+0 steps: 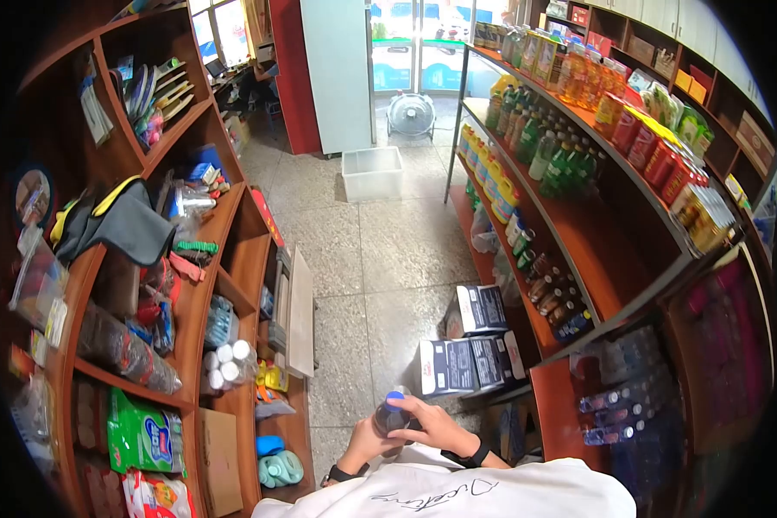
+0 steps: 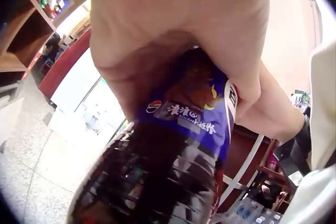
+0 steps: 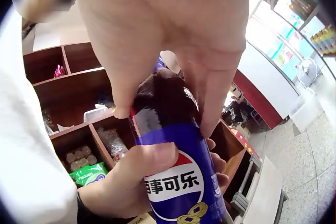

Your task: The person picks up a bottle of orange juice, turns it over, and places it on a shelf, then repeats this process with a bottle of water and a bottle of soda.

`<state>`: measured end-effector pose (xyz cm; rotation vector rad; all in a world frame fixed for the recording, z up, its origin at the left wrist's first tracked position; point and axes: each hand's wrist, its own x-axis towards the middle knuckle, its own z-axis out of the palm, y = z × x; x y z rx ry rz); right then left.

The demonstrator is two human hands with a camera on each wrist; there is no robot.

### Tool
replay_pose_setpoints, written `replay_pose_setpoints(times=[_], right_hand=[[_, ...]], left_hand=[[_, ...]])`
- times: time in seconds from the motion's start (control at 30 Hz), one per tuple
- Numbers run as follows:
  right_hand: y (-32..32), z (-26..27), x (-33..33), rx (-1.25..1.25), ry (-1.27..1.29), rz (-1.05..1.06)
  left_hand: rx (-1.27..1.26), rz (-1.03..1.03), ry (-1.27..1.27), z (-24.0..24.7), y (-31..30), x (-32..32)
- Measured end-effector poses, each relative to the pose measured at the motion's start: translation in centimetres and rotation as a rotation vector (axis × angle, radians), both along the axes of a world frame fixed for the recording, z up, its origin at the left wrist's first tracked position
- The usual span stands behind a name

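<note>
A dark cola bottle with a blue cap point(image 1: 394, 396) and a blue label point(image 3: 178, 182) is held upright in front of the white shirt. My left hand point(image 1: 368, 445) grips its body; in the right wrist view the left thumb point(image 3: 152, 158) lies across the label. Around the bottle's upper part are the fingers of my right hand point(image 1: 440, 429), just below the cap in the head view. The left wrist view shows the label point(image 2: 189, 108) under the left palm, with the dark lower body below it.
Shelves with packets and bags point(image 1: 147, 432) stand on the left. Bottle shelves point(image 1: 613, 259) line the right, with boxes point(image 1: 470, 363) on the floor beside them. Farther ahead on the floor are a clear plastic bin point(image 1: 372, 175) and a fan point(image 1: 411, 115).
</note>
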<state>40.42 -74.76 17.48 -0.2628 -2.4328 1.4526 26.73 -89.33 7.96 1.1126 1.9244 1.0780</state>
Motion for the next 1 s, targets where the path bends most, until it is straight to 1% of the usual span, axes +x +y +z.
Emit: replay_pose_setpoints(times=[0.03, 0.1, 0.17, 0.2, 0.23, 0.33, 0.4, 0.43, 0.5, 0.53, 0.57, 0.6, 0.63, 0.7, 0.77, 0.8, 0.9, 0.93, 1.0], right_hand=[[1.1, -0.1, -1.3, 0.014, -0.022, 0.011], [3.9, -0.2, -4.0, 0.047, 0.002, -0.013], [6.9, 0.7, -6.4, 0.021, 0.082, -0.031], [8.6, 0.8, -7.5, 0.005, 0.132, -0.031], [10.2, 0.8, -8.5, -0.051, 0.128, -0.045], [15.0, 1.0, -11.0, 0.030, 0.203, -0.110], [17.7, 0.4, -12.2, 0.099, 0.173, -0.150], [18.7, 0.5, -12.6, 0.088, 0.172, -0.164], [20.5, 1.0, -12.8, 0.103, 0.101, -0.194], [21.0, 1.0, -12.9, 0.059, 0.099, -0.219], [21.7, 1.2, -13.0, 0.067, 0.088, -0.230], [22.2, 1.3, -13.1, 0.012, 0.049, -0.240], [22.7, 1.0, -13.3, -0.044, 0.012, -0.250], [23.9, -0.1, -13.9, -0.018, 0.030, -0.238], [25.0, -0.8, -15.0, 0.040, -0.007, -0.270], [25.8, -0.9, -15.3, -0.007, -0.047, -0.269], [28.9, -1.5, -18.0, -0.041, -0.026, -0.325], [30.4, -1.9, -19.2, -0.026, -0.017, -0.344], [33.3, -2.2, -21.6, -0.001, -0.028, -0.403]], left_hand=[[-0.019, -0.003, -0.002, -0.2, 1.1, -1.2], [0.021, 0.027, -0.009, -0.1, 4.0, -4.0], [0.003, -0.033, 0.033, 1.1, 7.4, -7.3], [0.006, -0.049, 0.068, 3.8, 9.4, -8.5], [-0.021, -0.069, 0.124, 4.3, 11.2, -10.0], [-0.050, -0.130, 0.161, 5.8, 17.2, -13.2], [0.052, -0.106, 0.245, 6.8, 20.2, -14.4], [0.041, -0.120, 0.245, 7.0, 21.4, -14.9], [0.044, -0.114, 0.209, 6.7, 23.6, -15.4], [0.048, -0.143, 0.195, 5.9, 24.5, -15.8], [0.057, -0.154, 0.184, 5.3, 25.3, -15.9], [0.024, -0.156, 0.144, 4.4, 26.0, -16.0], [-0.010, -0.159, 0.107, 3.6, 26.7, -16.3], [0.019, -0.182, 0.052, 3.2, 28.0, -17.0], [-0.042, -0.257, 0.039, 2.6, 29.6, -18.4], [-0.091, -0.294, 0.039, 2.1, 30.6, -19.3], [-0.137, -0.353, 0.019, 1.5, 34.7, -22.5], [-0.085, -0.364, 0.053, 1.4, 36.4, -23.6], [-0.080, -0.389, 0.049, 1.4, 40.2, -26.1]])
